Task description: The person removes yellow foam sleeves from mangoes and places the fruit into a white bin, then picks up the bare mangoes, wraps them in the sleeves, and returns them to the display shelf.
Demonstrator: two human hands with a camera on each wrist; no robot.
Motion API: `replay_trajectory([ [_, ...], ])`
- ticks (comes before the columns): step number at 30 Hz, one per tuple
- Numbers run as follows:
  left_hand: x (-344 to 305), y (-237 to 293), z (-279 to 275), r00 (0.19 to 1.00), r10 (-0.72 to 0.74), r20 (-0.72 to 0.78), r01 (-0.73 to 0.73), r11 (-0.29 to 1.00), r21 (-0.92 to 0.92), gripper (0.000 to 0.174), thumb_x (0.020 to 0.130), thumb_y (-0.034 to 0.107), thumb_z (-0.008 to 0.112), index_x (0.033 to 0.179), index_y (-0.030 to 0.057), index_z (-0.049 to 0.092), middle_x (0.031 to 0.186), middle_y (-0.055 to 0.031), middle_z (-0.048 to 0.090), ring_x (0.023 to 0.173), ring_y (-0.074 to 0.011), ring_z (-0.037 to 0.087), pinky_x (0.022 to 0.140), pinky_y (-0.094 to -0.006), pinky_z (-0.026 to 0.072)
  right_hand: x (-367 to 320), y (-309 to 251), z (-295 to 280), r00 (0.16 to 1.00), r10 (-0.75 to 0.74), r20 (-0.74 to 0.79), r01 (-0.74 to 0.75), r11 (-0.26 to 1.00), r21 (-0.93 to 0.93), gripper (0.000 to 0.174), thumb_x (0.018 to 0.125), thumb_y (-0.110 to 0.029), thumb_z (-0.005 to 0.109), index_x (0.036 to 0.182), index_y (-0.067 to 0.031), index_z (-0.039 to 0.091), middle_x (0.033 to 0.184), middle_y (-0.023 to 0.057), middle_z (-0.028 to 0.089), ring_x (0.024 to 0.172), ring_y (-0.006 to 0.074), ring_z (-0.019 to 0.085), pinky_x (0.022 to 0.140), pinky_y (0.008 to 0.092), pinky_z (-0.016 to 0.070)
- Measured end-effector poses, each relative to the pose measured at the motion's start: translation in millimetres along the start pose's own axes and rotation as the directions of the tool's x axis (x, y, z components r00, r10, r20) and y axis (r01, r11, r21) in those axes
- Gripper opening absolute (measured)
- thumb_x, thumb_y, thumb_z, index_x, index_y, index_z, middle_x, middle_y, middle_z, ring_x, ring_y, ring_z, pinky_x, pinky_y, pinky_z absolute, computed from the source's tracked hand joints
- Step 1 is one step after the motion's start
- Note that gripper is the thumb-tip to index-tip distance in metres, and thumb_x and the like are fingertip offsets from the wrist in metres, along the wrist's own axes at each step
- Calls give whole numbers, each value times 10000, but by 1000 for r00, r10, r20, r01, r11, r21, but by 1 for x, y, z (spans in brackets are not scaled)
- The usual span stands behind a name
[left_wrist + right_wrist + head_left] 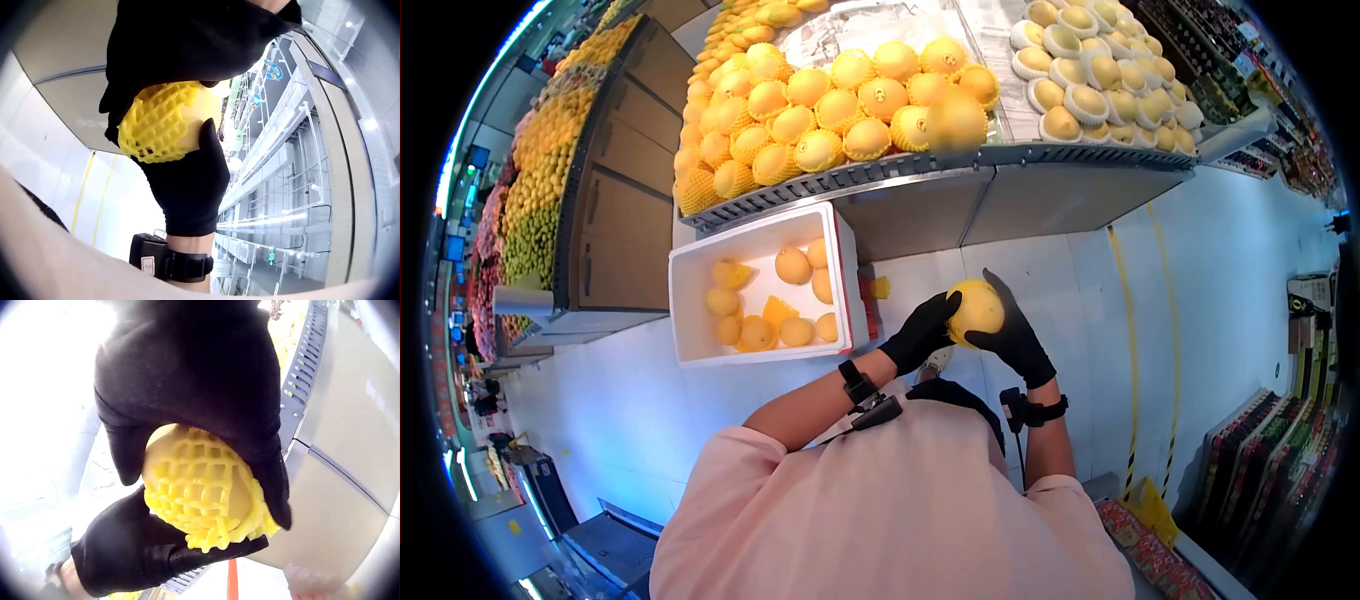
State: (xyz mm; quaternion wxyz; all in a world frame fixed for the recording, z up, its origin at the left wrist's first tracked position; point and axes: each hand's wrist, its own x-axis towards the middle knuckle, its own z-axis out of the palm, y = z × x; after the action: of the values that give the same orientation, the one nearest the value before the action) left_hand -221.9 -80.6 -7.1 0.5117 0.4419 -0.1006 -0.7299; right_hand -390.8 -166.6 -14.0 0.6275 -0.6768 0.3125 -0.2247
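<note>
Both black-gloved hands hold one round yellow fruit [982, 308] in front of the body. My left hand [920, 333] grips its left side, and my right hand [1020, 338] has its thumb and fingers curled round the right side. A yellow foam net [199, 481] covers part of the fruit; bare skin shows on top in the head view. In the left wrist view the net [156, 122] sits between the two hands, the right thumb lying on the bare fruit. The right wrist view has my left palm [134, 540] beneath it.
A white foam box [832, 270] with several fruits and loose yellow nets stands on the floor to the left. Ahead is a display stand [920, 205] piled with netted yellow fruits [808, 87]; paler fruits [1086, 102] in white nets lie farther right.
</note>
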Motion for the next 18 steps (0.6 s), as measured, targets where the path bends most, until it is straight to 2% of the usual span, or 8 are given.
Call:
replay_trajectory([
  [7,7,30,-5,980,118,-162,-95,985,141,525,926,442,562,1302,83,491,1123,-54,603,969,-137,615,822,-296,517,42,-25,-8,986,-58,154,55,998,27,885,688,-85,803,1425,-37,315,1371,128,442,1245,226,450,1050,351,392],
  [11,-1,54,-18,955,190,-227,-183,982,48,523,924,432,569,1304,81,494,1122,-51,606,966,-148,625,821,-294,524,82,-35,6,969,-100,226,81,992,93,905,660,-126,837,1410,-55,337,1381,125,432,1262,237,440,1069,354,361],
  [15,6,79,-42,927,285,-244,-304,952,-42,528,917,431,580,1325,110,482,1147,-44,591,999,-136,606,841,-290,508,128,-54,26,963,-157,221,150,988,47,893,644,-144,846,1391,-55,364,1350,124,471,1238,237,467,1050,358,384],
  [18,7,106,-56,881,389,-269,-428,898,-105,519,914,431,585,1328,137,479,1170,-42,577,1038,-131,583,868,-295,490,163,-71,49,952,-208,226,228,971,-68,890,643,-107,835,1396,-53,363,1364,122,461,1247,222,452,1049,359,383],
])
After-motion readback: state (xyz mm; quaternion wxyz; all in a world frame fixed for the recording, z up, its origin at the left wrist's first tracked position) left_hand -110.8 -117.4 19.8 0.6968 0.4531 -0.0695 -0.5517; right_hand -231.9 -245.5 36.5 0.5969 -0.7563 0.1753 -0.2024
